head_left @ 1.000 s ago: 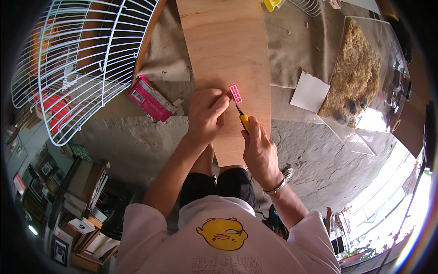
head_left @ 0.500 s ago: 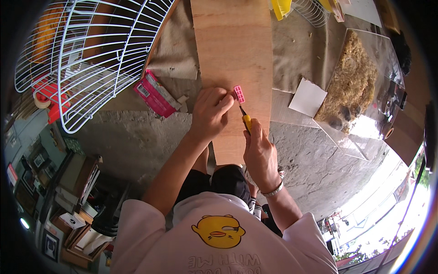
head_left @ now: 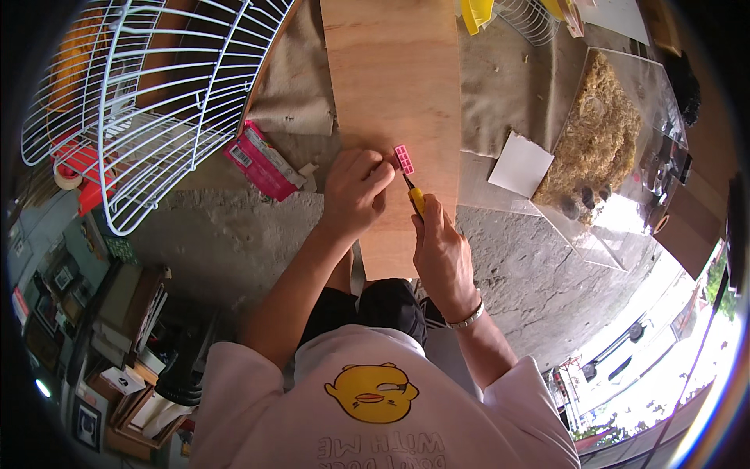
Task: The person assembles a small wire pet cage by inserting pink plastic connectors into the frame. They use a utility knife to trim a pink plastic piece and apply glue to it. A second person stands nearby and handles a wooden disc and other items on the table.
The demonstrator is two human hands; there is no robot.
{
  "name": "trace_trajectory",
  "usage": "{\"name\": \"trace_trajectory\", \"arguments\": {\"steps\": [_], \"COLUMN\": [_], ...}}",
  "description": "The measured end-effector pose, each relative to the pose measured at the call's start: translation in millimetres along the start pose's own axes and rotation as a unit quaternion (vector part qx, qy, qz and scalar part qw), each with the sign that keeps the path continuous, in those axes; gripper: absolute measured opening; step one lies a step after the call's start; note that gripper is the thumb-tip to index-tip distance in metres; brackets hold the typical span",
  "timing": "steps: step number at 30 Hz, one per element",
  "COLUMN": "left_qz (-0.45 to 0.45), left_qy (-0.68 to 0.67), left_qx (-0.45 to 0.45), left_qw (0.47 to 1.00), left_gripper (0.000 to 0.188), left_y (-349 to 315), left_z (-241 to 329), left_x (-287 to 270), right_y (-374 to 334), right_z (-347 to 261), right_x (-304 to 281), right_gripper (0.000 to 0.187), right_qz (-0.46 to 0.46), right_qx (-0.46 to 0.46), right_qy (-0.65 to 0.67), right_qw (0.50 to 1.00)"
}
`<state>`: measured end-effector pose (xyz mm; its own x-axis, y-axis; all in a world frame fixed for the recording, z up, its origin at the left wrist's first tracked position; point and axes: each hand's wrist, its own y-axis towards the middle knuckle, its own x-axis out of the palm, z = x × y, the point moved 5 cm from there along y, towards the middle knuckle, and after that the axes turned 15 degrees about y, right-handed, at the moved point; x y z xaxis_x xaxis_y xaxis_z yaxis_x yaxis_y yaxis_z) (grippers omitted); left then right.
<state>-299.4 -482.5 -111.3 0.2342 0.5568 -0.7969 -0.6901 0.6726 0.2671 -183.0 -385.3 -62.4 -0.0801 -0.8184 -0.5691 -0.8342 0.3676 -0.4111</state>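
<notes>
A small pink grid-like piece (head_left: 404, 159) with two rows of cells is at the fingertips of my left hand (head_left: 355, 191). Those fingers are closed in a pinch at its left edge, and the back of the hand hides part of the grip. My right hand (head_left: 443, 262) is wrapped round a slim tool with a yellow-and-black handle (head_left: 419, 202). The tool's thin dark tip points up at the lower end of the pink piece; I cannot tell whether it is a blade or a screwdriver shaft. Both hands are over a long plywood board (head_left: 394, 78).
A white wire cage (head_left: 199, 102) stands at the far left, with a pink packet (head_left: 262, 162) near it. To the right are a white square card (head_left: 522, 164) and a clear box (head_left: 617, 254) with brown bedding (head_left: 598, 133). Yellow plastic parts (head_left: 476, 14) lie at the top.
The whole view has shifted slightly left. Both hands keep nearly the same grip, and the tool tip stays by the lower end of the pink piece.
</notes>
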Motion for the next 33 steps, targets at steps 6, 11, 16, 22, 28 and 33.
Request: {"name": "trace_trajectory", "arguments": {"steps": [6,11,16,22,28,33], "left_qz": [0.007,-0.001,-0.003,0.006,0.007,-0.005], "left_qy": [0.005,0.000,0.000,0.011,0.002,0.000], "left_qx": [-0.006,0.008,0.002,-0.014,-0.001,0.004], "left_qw": [1.000,1.000,1.000,1.000,1.000,1.000], "left_gripper": [0.031,0.031,0.029,0.026,0.028,0.029], "left_y": [-1,0,0,-1,-1,1], "left_z": [1,0,0,2,0,1], "left_x": [0,0,0,1,1,-3], "right_y": [-11,-6,6,-3,-8,2], "right_z": [1,4,2,1,0,-2], "right_x": [-3,-4,-1,-7,-10,-9], "right_gripper": [0.022,0.022,0.020,0.020,0.022,0.020], "right_qz": [-0.004,-0.013,-0.018,-0.029,-0.046,-0.035], "right_qx": [-0.005,-0.012,-0.015,-0.001,0.011,-0.015], "right_qy": [-0.008,-0.001,-0.001,0.006,-0.009,-0.015], "right_qw": [1.000,1.000,1.000,1.000,0.999,0.999]}}
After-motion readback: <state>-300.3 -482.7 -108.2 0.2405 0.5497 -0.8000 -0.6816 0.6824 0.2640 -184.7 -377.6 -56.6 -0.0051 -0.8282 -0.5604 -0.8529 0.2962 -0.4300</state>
